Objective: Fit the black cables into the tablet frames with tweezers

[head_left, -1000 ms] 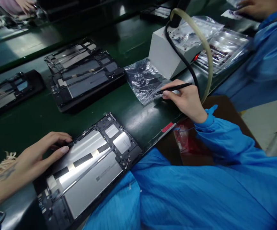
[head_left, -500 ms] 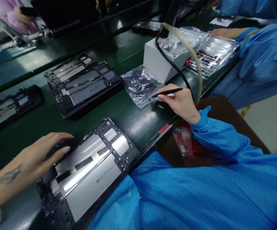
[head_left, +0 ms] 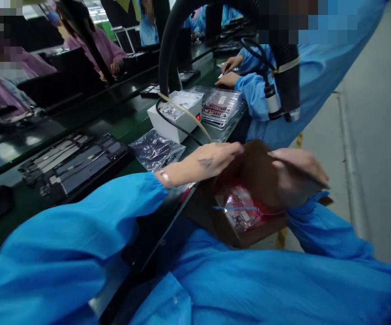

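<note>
Green conveyor counter [head_left: 121, 124] now sits at nine o'clock, since both hands have left the opened tablet for the brown cardboard box [head_left: 249, 180] at three o'clock: left hand [head_left: 212, 160] open on its rim, right hand [head_left: 295, 174] gripping a black stylus [head_left: 312, 178].

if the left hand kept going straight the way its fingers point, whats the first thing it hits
Most likely the right hand. The left hand reaches rightward across the open brown box, its fingertips near the far flap, and the right hand sits just beyond at about the same height. Depth is blurred, so it might pass slightly behind.
</note>
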Tool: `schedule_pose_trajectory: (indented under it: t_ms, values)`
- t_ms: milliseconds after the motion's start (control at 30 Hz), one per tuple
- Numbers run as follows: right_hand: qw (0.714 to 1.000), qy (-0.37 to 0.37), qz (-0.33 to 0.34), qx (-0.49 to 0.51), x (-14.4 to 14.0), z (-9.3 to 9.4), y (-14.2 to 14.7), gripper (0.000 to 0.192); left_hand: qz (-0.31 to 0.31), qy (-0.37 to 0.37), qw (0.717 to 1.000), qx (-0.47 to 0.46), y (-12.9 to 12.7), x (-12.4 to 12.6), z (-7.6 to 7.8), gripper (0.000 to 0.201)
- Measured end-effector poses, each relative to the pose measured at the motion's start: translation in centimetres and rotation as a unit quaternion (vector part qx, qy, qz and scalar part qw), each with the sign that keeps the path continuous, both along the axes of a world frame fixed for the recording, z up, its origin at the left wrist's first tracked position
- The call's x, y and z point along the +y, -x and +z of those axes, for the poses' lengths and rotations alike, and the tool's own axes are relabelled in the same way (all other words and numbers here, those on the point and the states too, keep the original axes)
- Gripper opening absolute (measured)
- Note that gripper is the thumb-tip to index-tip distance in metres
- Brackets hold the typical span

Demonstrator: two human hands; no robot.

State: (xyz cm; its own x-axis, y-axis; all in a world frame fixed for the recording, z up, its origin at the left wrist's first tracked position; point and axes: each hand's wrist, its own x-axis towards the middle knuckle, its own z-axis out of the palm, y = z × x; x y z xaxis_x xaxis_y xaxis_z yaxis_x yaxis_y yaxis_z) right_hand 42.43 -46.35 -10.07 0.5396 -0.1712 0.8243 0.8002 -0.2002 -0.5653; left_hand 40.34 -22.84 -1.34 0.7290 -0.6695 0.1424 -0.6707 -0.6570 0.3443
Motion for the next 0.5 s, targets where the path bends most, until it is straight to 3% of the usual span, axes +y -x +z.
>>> schedule_pose_trajectory:
  t_ms: [67,133,200,233,367,433,500]
  values:
    - [0.995,-0.086,-0.037,0.015,-0.6,-0.4,-1.2,0.017,0.057,0.183,0.971,0.144,-2.7,-4.8,-1.4,0.049]
    - [0.991,-0.121,-0.034,0.044,-0.9,-0.2,-2.0,0.024,0.078,0.325,0.888,0.315,-4.7,-8.7,-2.5,0.058]
    - [0.99,-0.116,-0.013,0.076,-1.2,0.6,-2.1,0.026,0.07,0.409,0.811,0.412,-5.9,-11.2,-3.2,0.059]
    - [0.99,-0.11,-0.003,0.09,-1.4,1.1,-1.9,0.027,0.062,0.431,0.792,0.427,-6.1,-11.9,-3.5,0.059]
    - [0.986,-0.092,0.037,0.134,-2.3,3.2,0.0,0.027,0.062,0.472,0.76,0.442,-4.7,-11.1,-3.4,0.059]
    - [0.983,-0.081,0.065,0.151,-2.4,4.1,0.6,0.026,0.071,0.486,0.747,0.448,-3.0,-8.9,-3.0,0.058]
    - [0.978,-0.065,0.105,0.167,-1.8,5.0,0.8,0.024,0.071,0.479,0.762,0.431,-0.7,-5.8,-2.5,0.058]
